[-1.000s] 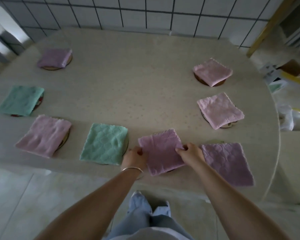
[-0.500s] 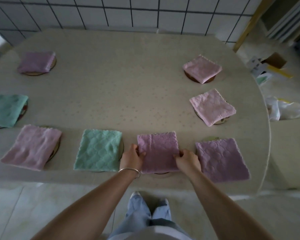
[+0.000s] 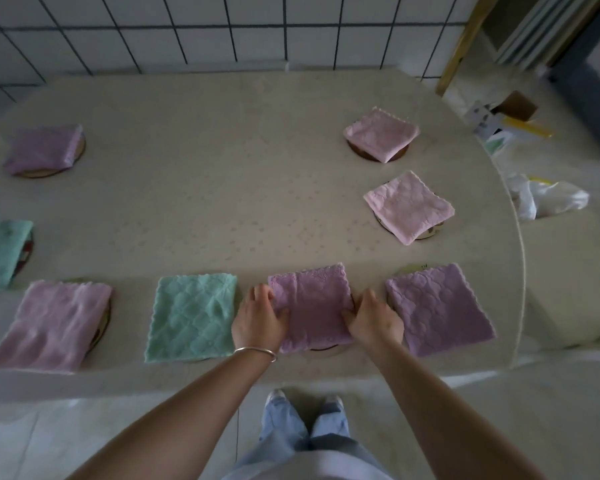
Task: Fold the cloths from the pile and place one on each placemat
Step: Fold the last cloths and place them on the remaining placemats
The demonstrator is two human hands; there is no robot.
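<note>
From the head camera we see a folded purple cloth [image 3: 312, 306], quilted and scallop-edged, lying low in the centre of the frame on a round placemat [image 3: 321, 348] whose rim peeks out beneath its near edge. Our left hand [image 3: 258, 322] sits at the cloth's left edge, thumb laid over the fabric and fingers curled at the side, a pinching grip. Our right hand [image 3: 374, 320] grips the right edge likewise. A green cloth [image 3: 191, 317] lies just left on the worktop [image 3: 222, 202], another purple cloth [image 3: 437, 306] just right.
</note>
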